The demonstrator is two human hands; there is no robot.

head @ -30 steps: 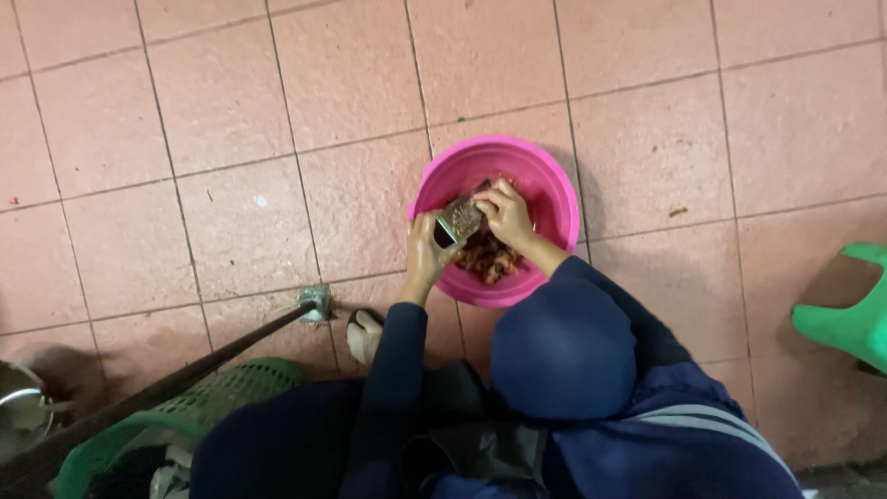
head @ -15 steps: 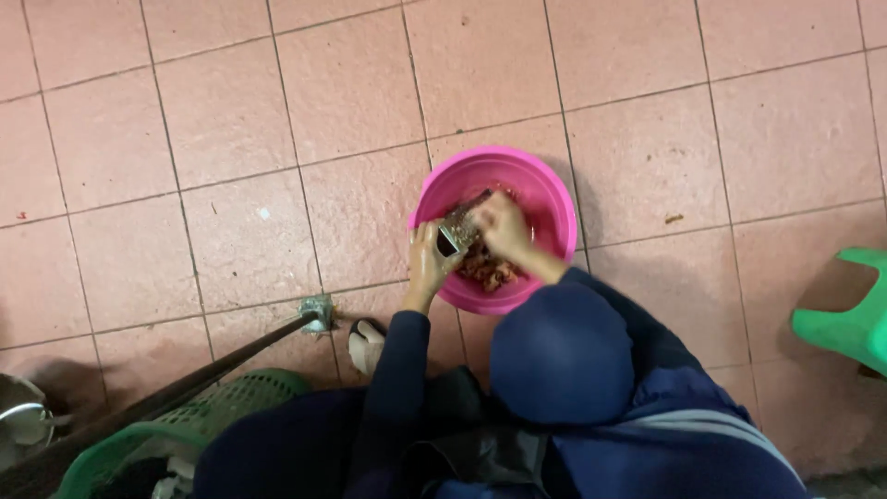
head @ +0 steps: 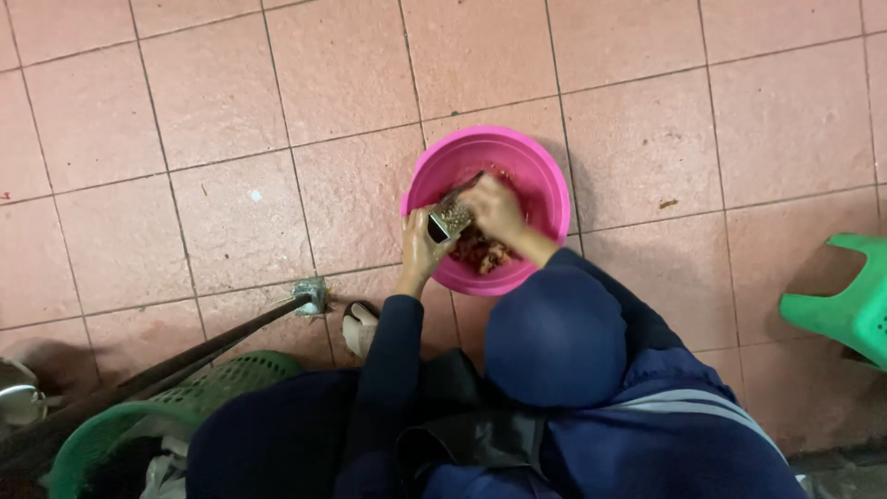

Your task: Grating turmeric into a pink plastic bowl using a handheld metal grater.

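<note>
I see a small flat metal grater (head: 450, 218) tilted over the round pink plastic basin (head: 552, 189), its lower end toward the near left rim and its upper end pointing into the bowl. The left hand (head: 420, 248) is wrapped around the grater's lower end, fingers closed on it, bracing it against the basin's edge. The right hand (head: 497, 209) sits on the grater's upper face, curled down over something it presses there; I cannot tell what the piece is, since the hand covers it. Beneath the hands, a heap of reddish-brown shredded bits (head: 482, 251) lies in the bottom of the basin.

I judge the work to be mid-grating: a fair pile has gathered, and both hands are set in a working grip. The next stroke calls for a steady left hand so the grater does not slip off the rim, and care with the right fingertips as the piece wears thin.

The basin rests on the pink tiled floor (head: 185, 139). To the left, a dark metal pole (head: 185, 356) runs across the tiles to a small metal fitting (head: 311, 294), with a green plastic mesh basket (head: 176, 397) below it. A green plastic stool (head: 845, 300) stands well apart on the right.
</note>
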